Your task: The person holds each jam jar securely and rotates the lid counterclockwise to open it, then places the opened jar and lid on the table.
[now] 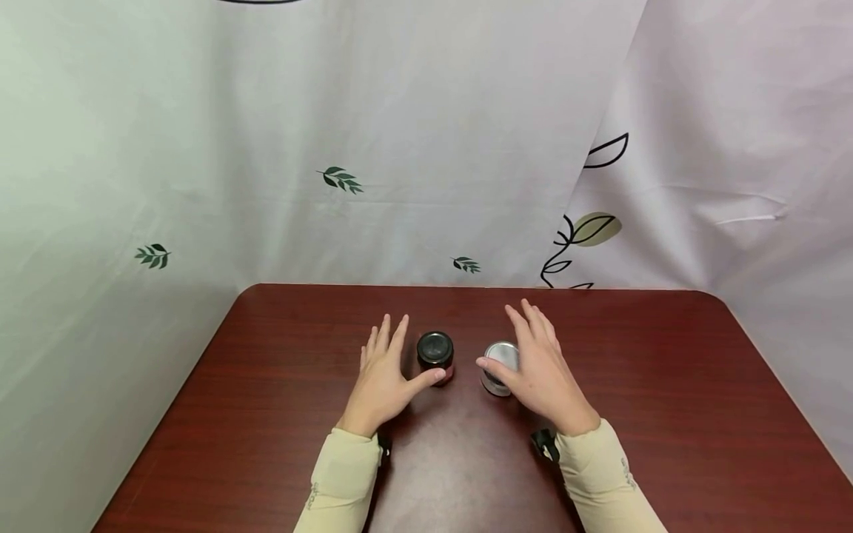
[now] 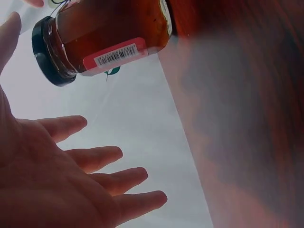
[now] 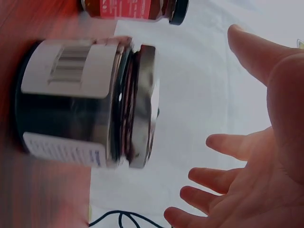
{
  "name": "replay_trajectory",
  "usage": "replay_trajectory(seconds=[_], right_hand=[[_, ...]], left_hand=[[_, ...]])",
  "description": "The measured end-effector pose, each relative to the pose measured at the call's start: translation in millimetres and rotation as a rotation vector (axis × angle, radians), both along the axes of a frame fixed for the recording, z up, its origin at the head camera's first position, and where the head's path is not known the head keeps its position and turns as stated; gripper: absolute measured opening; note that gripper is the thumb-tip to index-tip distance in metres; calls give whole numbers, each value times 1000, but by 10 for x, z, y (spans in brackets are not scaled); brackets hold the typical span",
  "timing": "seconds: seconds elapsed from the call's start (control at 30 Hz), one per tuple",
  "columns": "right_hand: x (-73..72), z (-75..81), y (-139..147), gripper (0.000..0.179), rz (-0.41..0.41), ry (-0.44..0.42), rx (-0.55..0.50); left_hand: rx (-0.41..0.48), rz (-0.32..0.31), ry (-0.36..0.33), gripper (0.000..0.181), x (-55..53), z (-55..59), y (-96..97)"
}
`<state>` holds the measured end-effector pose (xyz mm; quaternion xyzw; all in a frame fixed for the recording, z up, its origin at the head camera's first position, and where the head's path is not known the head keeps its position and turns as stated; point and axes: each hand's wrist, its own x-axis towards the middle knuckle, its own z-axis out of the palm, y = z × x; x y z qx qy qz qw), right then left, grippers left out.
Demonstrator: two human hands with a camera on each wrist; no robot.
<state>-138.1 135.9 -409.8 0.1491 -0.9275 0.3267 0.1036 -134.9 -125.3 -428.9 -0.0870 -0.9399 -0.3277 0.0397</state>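
Observation:
Two glass jars stand upright on the table, a small gap between them. The left one, a jar with a black lid (image 1: 435, 348), holds reddish-brown contents and carries a red label with a barcode (image 2: 116, 54). The other is a dark-filled jar with a silver lid (image 3: 145, 107) and white labels. My left hand (image 1: 383, 381) is spread beside the black-lidded jar, thumb in front of it in the head view. Beside the silver-lidded jar (image 1: 496, 383) is my right hand (image 1: 543, 370), fingers extended, its thumb partly covering the lid. In the wrist views, both palms are apart from the jars.
A dark reddish-brown wooden table (image 1: 233, 414) with rounded far corners lies under the hands. White cloth (image 1: 426, 148) printed with leaves hangs behind it and at both sides. Dark straps (image 1: 545, 446) show at the wrists by the pale sleeves.

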Motion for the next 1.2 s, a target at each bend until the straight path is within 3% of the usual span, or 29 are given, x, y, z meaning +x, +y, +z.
replay_trajectory(seconds=[0.47, 0.73, 0.97, 1.2], right_hand=[[-13, 16, -248, 93, 50, 13, -14], [-8, 32, -348, 93, 83, 12, -26], [-13, 35, -424, 91, 98, -7, -37], [-23, 14, -492, 85, 128, 38, -56]], left_hand=[[29, -37, -13, 108, 10, -47, 39], [29, -52, 23, 107, -18, -97, 64], [62, -52, 23, 102, 2, -76, 99], [90, -57, 48, 99, 12, -73, 148]])
